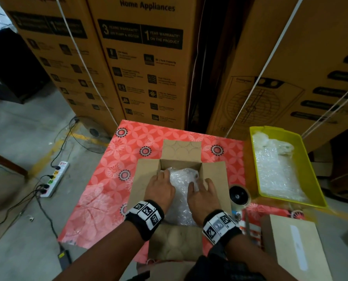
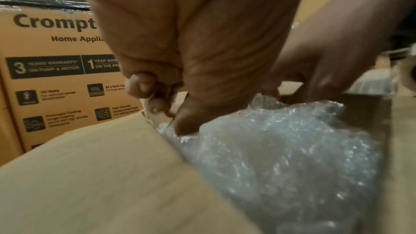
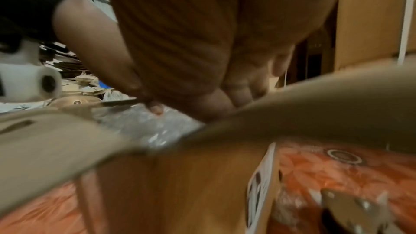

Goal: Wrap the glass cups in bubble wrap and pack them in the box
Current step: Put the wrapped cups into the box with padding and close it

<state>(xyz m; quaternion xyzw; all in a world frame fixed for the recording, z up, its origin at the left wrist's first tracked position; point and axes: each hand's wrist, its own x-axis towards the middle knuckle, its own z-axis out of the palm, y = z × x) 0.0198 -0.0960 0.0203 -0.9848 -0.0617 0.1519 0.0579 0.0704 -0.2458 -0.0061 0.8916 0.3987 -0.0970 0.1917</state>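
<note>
An open cardboard box (image 1: 213, 179) stands on the red patterned tablecloth (image 1: 108, 179) with its flaps spread out. A bundle of bubble wrap (image 1: 182, 179) fills the inside; no glass shows through it. My left hand (image 1: 161, 179) grips the bundle's left side, its fingers curled down beside the left wall (image 2: 101, 166). In the left wrist view the thumb of my left hand (image 2: 171, 109) presses on the bundle (image 2: 281, 157). My right hand (image 1: 203, 187) holds the right side, with the thumb on top and the fingers by the right wall. The right wrist view shows my right hand (image 3: 202, 102) on the bundle (image 3: 144, 124).
A yellow tray (image 1: 319, 197) with bubble wrap sheets (image 1: 276, 171) sits at the right. A tape roll (image 1: 239, 196) lies beside the box, and a small closed carton (image 1: 295, 246) is at the near right. Tall appliance cartons (image 1: 144, 67) stand behind the table. A power strip (image 1: 54, 179) lies on the floor.
</note>
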